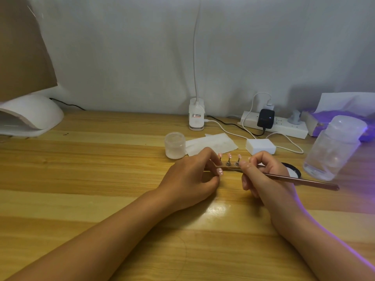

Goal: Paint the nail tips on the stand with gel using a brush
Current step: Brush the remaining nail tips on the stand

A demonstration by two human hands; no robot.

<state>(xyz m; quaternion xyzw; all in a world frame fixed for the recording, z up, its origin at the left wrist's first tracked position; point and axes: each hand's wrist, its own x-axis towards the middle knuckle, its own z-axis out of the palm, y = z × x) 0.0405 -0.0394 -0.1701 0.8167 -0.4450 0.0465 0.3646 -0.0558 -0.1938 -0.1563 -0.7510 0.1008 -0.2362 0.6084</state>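
Note:
A narrow stand (230,167) lies on the wooden table at mid-frame, with small pink nail tips (228,155) on metal pegs. My left hand (192,179) pinches the stand's left end between thumb and fingers. My right hand (263,177) grips a thin rose-gold brush (304,181), its handle running out to the right and its bristle end hidden behind my fingers at the stand's right end. A small frosted jar (175,145) stands just behind my left hand.
A white curing lamp (30,116) sits far left. A clip lamp base (196,116), power strip (276,124), white block (260,146), tissue (211,144), black lid (292,171) and a clear plastic bottle (332,149) lie behind and to the right.

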